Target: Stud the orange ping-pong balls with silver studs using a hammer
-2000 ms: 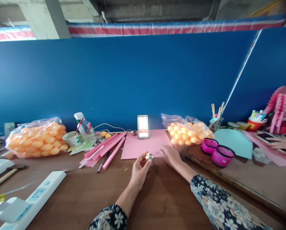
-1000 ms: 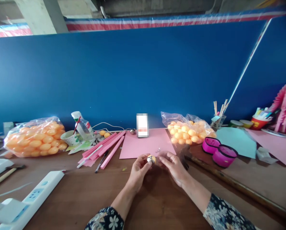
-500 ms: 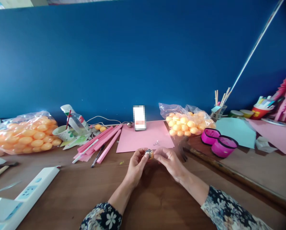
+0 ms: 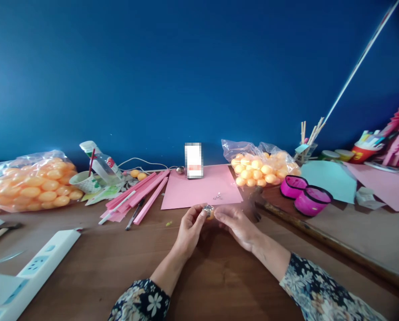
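My left hand (image 4: 190, 229) pinches a small orange ball with a shiny silver cap (image 4: 208, 211) just above the brown table (image 4: 112, 267). My right hand (image 4: 236, 225) meets it from the right, fingertips pinched against the ball's side. Both hands hover at the near edge of a pink paper sheet (image 4: 199, 191), where a tiny metal piece (image 4: 217, 196) lies.
Bags of orange balls sit at left (image 4: 28, 183) and right (image 4: 262, 169). Pink paper strips (image 4: 139, 196), a pen, a tipped bottle (image 4: 100, 165), a paper cup, a white power strip (image 4: 35, 267), two magenta rings (image 4: 302, 194) and a wooden stick (image 4: 326, 243) surround the hands.
My right hand came off the pink sheet and joined the left at the ball. The view tilted downward; another person's hand at far right is out of sight.
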A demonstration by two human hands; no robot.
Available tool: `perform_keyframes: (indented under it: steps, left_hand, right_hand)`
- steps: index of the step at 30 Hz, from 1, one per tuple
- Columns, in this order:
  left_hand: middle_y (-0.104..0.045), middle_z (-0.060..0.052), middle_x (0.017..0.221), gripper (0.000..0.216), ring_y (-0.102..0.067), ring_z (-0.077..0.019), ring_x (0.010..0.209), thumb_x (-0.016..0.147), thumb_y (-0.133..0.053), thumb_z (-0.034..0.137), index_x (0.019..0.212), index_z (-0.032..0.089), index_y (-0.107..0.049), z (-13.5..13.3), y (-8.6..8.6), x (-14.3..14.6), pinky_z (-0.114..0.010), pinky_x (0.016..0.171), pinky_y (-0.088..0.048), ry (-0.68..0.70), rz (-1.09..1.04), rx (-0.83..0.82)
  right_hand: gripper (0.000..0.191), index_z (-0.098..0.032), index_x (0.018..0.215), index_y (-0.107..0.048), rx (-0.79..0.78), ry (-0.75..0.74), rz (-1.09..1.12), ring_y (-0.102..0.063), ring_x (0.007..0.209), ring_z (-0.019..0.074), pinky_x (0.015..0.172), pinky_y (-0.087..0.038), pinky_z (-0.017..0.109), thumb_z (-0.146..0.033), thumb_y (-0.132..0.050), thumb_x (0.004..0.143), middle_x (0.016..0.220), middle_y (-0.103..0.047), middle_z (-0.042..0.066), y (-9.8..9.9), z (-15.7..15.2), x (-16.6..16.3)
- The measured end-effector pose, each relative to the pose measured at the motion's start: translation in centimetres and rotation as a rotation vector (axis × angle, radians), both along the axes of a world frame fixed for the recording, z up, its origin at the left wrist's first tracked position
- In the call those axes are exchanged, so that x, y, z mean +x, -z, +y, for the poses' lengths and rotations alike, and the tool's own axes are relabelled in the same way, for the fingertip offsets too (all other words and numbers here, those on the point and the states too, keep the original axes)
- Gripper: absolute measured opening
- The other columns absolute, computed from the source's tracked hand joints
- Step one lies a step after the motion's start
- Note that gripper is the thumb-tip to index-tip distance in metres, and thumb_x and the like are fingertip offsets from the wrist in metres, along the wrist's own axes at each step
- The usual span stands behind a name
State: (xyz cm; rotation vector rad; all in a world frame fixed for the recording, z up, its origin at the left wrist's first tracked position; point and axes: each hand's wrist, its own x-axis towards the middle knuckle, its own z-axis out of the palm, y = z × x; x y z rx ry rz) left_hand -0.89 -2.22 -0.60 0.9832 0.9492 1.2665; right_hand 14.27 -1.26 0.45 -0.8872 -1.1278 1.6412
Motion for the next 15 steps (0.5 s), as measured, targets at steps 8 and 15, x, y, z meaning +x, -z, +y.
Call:
perform_keyframes:
  steps: [8, 15]
  left_hand:
    - [-0.066, -0.010, 0.098, 0.033, -0.063, -0.0204, 0.087, 0.073, -0.062, 0.036, 0.099, 0.015, -0.060, -0.01, -0.15, 0.01, -0.034, 0.083, -0.048, -0.003, 0.008, 0.028]
    - [-0.065, -0.010, 0.101, 0.035, -0.062, -0.0213, 0.090, 0.074, -0.062, 0.035, 0.102, 0.015, -0.057, -0.09, -0.44, 0.07, -0.035, 0.084, -0.048, 0.003, 0.020, 0.024]
  right_hand:
    - [0.017, -0.019, 0.073, -0.064, -0.119, -0.032, 0.106, -0.056, 0.076, 0.0118, 0.066, -0.041, 0.022, -0.034, -0.071, 0.068, 0.079, -0.062, -0.001, -0.01, -0.13, 0.01]
    - [0.016, -0.020, 0.074, -0.064, -0.143, -0.036, 0.112, -0.055, 0.075, 0.0106, 0.066, -0.042, 0.022, -0.032, -0.072, 0.068, 0.078, -0.061, -0.002, -0.11, -0.12, 0.16]
